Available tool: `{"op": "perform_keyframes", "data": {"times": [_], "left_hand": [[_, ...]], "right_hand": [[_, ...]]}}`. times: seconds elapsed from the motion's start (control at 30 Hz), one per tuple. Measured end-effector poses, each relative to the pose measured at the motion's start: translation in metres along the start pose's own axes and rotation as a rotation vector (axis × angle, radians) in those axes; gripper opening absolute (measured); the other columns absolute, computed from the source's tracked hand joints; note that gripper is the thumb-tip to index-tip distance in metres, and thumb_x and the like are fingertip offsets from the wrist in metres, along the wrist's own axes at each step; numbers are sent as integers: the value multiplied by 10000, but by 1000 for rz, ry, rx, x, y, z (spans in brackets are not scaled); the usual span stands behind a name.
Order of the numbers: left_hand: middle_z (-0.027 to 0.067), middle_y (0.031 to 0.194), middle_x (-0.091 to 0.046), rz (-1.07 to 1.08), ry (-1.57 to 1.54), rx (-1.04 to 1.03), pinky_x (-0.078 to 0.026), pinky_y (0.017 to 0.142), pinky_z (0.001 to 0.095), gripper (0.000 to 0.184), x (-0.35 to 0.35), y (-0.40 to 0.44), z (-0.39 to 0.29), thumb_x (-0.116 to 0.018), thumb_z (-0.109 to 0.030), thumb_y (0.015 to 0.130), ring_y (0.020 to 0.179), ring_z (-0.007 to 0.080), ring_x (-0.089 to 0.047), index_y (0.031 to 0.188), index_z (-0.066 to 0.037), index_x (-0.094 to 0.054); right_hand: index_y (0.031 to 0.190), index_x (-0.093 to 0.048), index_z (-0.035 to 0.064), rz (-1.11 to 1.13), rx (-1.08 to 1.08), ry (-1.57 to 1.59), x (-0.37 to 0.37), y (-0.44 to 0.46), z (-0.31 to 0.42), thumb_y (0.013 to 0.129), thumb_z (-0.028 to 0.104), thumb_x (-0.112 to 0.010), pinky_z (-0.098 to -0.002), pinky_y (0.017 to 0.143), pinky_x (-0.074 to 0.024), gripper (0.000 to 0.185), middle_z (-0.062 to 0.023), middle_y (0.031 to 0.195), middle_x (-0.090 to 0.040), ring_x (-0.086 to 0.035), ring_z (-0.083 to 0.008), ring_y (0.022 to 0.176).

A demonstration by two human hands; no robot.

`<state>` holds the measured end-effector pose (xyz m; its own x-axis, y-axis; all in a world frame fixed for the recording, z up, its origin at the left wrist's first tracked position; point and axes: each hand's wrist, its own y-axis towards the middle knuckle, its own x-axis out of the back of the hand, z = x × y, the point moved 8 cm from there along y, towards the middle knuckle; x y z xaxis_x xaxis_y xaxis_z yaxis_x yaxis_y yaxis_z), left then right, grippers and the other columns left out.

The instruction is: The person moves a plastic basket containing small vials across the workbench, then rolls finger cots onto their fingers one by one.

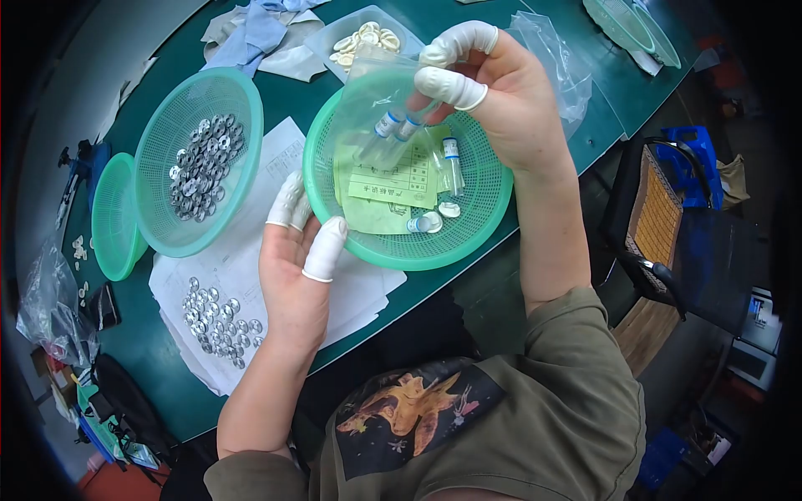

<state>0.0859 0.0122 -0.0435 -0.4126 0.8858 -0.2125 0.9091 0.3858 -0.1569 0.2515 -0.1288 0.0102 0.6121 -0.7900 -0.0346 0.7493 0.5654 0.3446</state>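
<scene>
Over the larger central green mesh basket (493, 213), right hand (511, 104) pinches a clear plastic bag (376, 90), two blue-labelled vials (387, 125) seemingly inside, left hand (292, 255) half-spread at the rim; bagging looks partial, another vial (452, 167) lying below, silvery discs (207, 167) split between colander (155, 150) and paper (242, 271).

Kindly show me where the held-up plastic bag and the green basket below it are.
Held-up plastic bag (373, 93): head view, on its clear film.
Green mesh basket (486, 202): head view, on its inner wall, right side.
</scene>
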Motion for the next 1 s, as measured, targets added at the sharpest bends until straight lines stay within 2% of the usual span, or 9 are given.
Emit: {"op": "perform_keyframes", "data": {"times": [0.37, 0.5, 0.6, 0.77, 1.0], "left_hand": [[210, 1378, -351, 9, -11, -6, -307, 1061, 372, 636, -1, 1, -1, -598, -43, 847, 1265, 273, -384, 1373, 41, -251], [211, 1378, -350, 6, -6, -2, -308, 1060, 372, 635, -1, 0, -1, -595, -39, 848, 1266, 272, -384, 1374, 41, -249], [211, 1380, -348, 6, -7, -3, -307, 1060, 371, 632, -1, 0, -1, -590, -34, 850, 1266, 271, -384, 1375, 41, -247], [210, 1386, -344, 1, 8, 0, -312, 1055, 363, 619, 0, 0, 0, -581, -36, 858, 1261, 266, -388, 1374, 41, -248], [211, 1381, -356, 14, -17, -1, -324, 1046, 357, 619, 0, 1, 1, -575, -43, 866, 1248, 260, -403, 1380, 38, -240]], "right_hand": [[930, -587, 18, -85, -98, -23, 4, 0, -3, 832, 77, -644, -219, 517, -503, 127, -54, 792, -606, -632, -125, 664], [927, -588, 16, -72, -68, 22, 0, 1, 1, 833, 79, -643, -217, 503, -496, 126, -53, 786, -605, -623, -120, 647], [937, -583, 22, -59, -60, 48, 2, 0, -1, 841, 83, -639, -219, 531, -487, 127, -51, 786, -602, -620, -119, 659], [986, -546, 41, 75, 79, 141, 2, 3, 4, 877, 108, -603, -229, 649, -467, 139, -61, 845, -589, -584, -128, 725], [1002, -528, 73, 161, 89, 399, -4, 0, 10, 889, 142, -589, -256, 622, -430, 146, -57, 878, -548, -523, -143, 690]]}}
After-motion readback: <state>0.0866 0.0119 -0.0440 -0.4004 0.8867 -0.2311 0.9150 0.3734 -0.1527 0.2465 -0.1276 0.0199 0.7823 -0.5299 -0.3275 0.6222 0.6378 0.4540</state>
